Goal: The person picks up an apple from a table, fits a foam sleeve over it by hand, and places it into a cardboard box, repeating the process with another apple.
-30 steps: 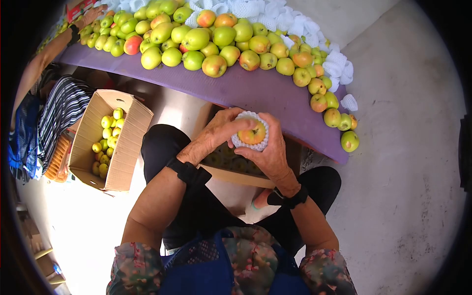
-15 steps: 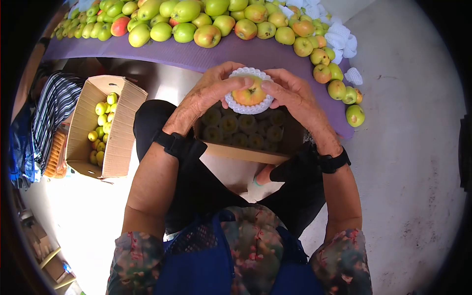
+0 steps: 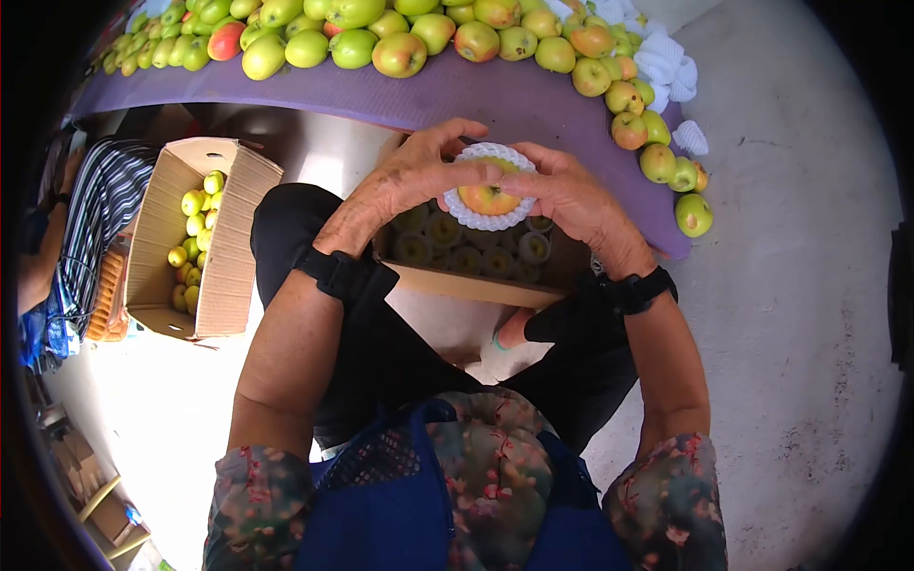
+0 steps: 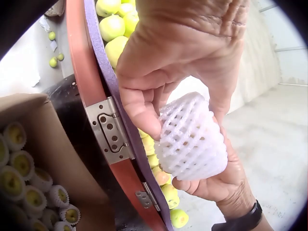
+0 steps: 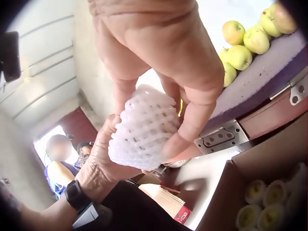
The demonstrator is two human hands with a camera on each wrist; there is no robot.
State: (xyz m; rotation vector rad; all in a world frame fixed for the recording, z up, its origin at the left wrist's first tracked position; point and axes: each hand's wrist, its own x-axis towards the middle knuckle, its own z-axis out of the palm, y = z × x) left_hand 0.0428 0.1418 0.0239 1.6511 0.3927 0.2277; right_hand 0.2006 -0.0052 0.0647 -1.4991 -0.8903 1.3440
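Between both hands, a yellow-red apple (image 3: pixel 486 199) sits in a white foam net sleeve (image 4: pixel 192 142), its stem side up and framed by the sleeve's rim. The left hand (image 3: pixel 416 174) grips it from the left, thumb laid over the top of the fruit. From the other side the right hand (image 3: pixel 578 195) holds it, thumb also at the rim near the left thumb. In both wrist views the mesh covers the apple's sides. Below the hands stands an open cardboard box (image 3: pixel 466 284) with several sleeved apples (image 4: pixel 23 163) in it.
A purple-topped table (image 3: pixel 409 98) with metal hinges (image 4: pixel 109 130) bears a heap of loose apples (image 3: pixel 400 55) and white foam sleeves (image 3: pixel 664 67). At the left stands a cardboard box (image 3: pixel 233 276) of loose apples. Another person (image 5: pixel 60 168) is in the right wrist view.
The right hand has shifted from the apple's lower right side to its right side, its thumb now at the top rim. The head view has shifted, showing more of the box below.
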